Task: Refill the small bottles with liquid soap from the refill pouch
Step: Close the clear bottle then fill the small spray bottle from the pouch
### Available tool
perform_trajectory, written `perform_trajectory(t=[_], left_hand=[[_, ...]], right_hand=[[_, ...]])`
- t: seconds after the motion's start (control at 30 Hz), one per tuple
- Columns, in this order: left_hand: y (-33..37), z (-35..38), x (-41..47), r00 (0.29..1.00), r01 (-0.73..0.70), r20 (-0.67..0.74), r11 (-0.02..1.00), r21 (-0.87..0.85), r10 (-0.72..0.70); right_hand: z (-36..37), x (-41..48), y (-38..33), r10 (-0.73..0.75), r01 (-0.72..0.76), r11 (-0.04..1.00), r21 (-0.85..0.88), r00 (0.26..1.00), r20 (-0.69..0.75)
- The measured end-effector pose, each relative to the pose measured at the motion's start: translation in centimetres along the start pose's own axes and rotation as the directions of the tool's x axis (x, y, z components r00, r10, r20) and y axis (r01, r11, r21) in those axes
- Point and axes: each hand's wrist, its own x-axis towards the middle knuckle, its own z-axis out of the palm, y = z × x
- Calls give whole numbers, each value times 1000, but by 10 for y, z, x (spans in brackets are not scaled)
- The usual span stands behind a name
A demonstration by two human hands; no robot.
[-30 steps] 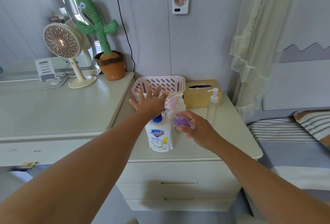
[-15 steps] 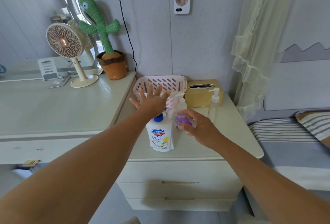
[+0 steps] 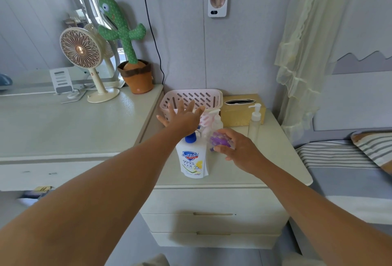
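Head view: my left hand (image 3: pixel 182 117) hovers spread and empty over the capped pouch (image 3: pixel 194 157); at its three o'clock my right hand (image 3: pixel 239 149) curls round a small purple bottle (image 3: pixel 218 139). Nothing looks poured yet; all the filling is left, I judge.

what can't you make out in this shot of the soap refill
Head view only.
purple item: blurred and half wrapped by the right hand; bottle or cap, cannot tell.
small pump bottle: mostly behind the left hand and the purple item; fill level hidden.
basket inside: blocked by the left hand.
refill pouch small print: too small to read.
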Motion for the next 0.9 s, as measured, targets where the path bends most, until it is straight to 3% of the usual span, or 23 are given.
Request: perform_trajectory(t=[0.9], left_hand=[[-2,11,-3,999,12,35,998,-61,-10]], right_hand=[[4,-6,2,6,-7,1000,-27,1000,-21]])
